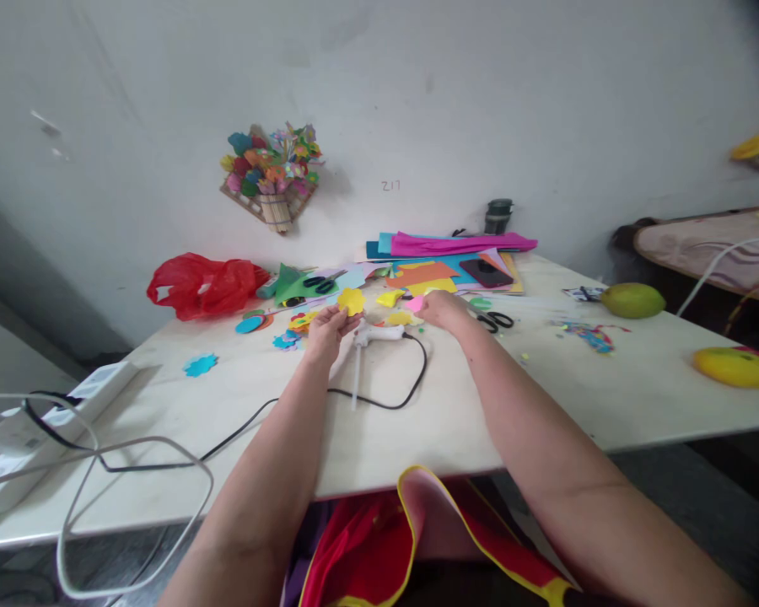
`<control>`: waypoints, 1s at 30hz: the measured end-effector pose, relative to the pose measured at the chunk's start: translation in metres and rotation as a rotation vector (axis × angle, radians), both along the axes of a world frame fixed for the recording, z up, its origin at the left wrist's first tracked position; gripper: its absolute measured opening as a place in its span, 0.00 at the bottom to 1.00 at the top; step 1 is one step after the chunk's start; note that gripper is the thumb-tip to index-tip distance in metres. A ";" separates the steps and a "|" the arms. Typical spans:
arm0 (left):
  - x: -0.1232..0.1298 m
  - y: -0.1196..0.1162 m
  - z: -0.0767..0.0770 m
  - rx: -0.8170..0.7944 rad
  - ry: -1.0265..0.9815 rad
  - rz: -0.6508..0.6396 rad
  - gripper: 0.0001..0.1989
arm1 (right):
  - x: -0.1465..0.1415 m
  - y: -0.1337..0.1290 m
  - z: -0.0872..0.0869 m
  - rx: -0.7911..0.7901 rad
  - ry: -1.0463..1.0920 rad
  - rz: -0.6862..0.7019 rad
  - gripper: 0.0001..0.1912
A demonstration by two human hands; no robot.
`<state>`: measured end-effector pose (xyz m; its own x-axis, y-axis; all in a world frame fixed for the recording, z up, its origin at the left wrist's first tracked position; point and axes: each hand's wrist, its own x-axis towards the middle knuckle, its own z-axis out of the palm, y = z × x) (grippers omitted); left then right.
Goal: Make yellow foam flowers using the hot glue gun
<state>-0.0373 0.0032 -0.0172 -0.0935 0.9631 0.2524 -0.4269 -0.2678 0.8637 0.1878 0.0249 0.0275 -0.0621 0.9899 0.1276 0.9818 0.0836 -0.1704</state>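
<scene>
The thumb and fingers of the left hand [329, 333] pinch a yellow flower piece [351, 302], raised over the middle of the table [392, 443], toward its far edge. The fingers of the right hand [441, 308] are bunched at a pink piece [416, 304]; whether they grip it or only touch it, I cannot tell.

Between the forearms lies a white glue gun [383, 334], in neither hand, with a clear stick [354, 379] pointing to the near edge. Scissors [494, 320] lie just beside the right hand.

Cutting looks well along: layered flower shapes [300, 322] sit by the left hand, and a blue scalloped piece [201, 364] and blue discs [250, 324] lie toward the left edge. Joining seems less advanced, as the held yellow piece looks flat and bare, and several shapes lie loose. Toward the far edge, orange paper [423, 276] and a magenta sheet [461, 244] look largely uncut, near a phone [486, 272]. A red bag [206, 287] fills the far left corner.
</scene>
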 end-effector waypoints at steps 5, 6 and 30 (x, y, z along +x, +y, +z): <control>0.001 0.000 0.000 -0.020 0.039 -0.013 0.13 | -0.003 0.001 -0.002 -0.181 -0.060 0.014 0.17; 0.001 0.000 0.000 -0.021 0.049 -0.020 0.13 | -0.004 0.002 -0.004 -0.191 -0.069 0.016 0.17; 0.005 -0.003 0.001 -0.056 0.080 -0.076 0.11 | -0.003 0.010 -0.023 -0.012 -0.037 0.024 0.12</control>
<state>-0.0320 -0.0003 -0.0158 -0.0016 0.9795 0.2016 -0.3728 -0.1876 0.9088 0.1847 0.0348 0.0048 -0.0906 0.9895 0.1129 0.9852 0.1057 -0.1353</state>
